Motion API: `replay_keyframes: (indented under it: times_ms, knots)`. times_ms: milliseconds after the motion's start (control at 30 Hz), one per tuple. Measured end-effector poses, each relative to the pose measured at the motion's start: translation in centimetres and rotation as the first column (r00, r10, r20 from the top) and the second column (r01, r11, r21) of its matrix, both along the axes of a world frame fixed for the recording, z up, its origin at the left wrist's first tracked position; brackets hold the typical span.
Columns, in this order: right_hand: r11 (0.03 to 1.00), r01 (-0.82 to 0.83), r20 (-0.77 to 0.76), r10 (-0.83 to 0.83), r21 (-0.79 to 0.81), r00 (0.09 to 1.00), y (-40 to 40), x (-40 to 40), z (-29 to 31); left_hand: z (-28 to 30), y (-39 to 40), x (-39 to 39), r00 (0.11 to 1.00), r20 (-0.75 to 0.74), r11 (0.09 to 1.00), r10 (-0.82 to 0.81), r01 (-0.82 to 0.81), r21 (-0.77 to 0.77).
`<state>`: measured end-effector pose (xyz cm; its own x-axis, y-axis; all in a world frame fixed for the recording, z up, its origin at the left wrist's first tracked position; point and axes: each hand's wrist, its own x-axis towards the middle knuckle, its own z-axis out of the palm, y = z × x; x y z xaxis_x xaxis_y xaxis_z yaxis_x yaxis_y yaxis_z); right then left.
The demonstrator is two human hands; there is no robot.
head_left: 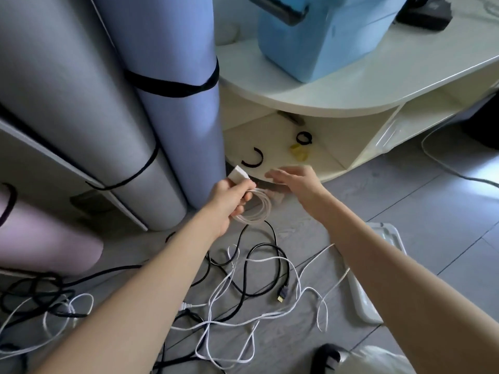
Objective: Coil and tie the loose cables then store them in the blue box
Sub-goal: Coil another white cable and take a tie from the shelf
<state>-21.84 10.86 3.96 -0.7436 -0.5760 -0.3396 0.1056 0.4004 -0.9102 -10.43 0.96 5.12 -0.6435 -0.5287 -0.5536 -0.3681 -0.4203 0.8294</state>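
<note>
We see the left hand [229, 197] gripping a coiled white cable [253, 209], fingers curled round the loops, with the cable's white plug [239, 174] sticking up above the thumb. The coil hangs just above the grey floor [405, 211], in front of the low shelf [283, 157] of a cream cabinet [351, 85].

The right hand [294, 179] reaches forward beside it with fingers straight and relaxed, holding nothing, its fingertips [271, 175] at the front edge of that shelf. On the shelf lie a curved black strap [255, 159], a black strap closed into a ring [303, 137] and a small yellow object [298, 152] we cannot identify.

The blue box [318, 36] stands on top of the cabinet, well above and beyond the hands; its opening is out of view. A black device [424, 14] sits near it at the right.

On the floor below the forearms we see loose cables in a tangle: a black cable [266, 265] ending in a gold-tipped plug [283, 292], and thin white cables [243, 317] crossing over it. More black and white cables [40, 298] pile up at the left. Rolled mats [172, 76] bound with black bands stand to the left of the cabinet.
</note>
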Motion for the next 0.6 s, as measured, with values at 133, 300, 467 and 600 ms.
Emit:
replay_keyframes:
  times_ms: [133,300,467,600]
  knots:
    - [0.798,0.066,-0.556,0.354,0.599,0.752,-1.4,-6.2,-2.6,-2.2,-0.2,-2.7,1.000,0.010,0.999,0.001,-0.001,0.038]
    - [0.661,0.037,-0.495,0.522,0.749,0.695,-3.3,-9.3,-5.1,-4.3,-0.1,-4.6,0.999,0.046,0.997,-0.007,0.003,0.075]
    - [0.631,0.013,-0.436,0.521,0.776,0.734,-4.0,-9.9,-6.2,-5.6,0.0,-4.9,0.998,0.065,0.995,0.006,-0.012,0.099]
    - [0.727,-0.053,-0.500,0.521,0.684,0.692,-3.2,-10.3,-6.5,-6.1,0.0,-4.7,0.998,0.060,0.993,0.008,-0.015,0.114]
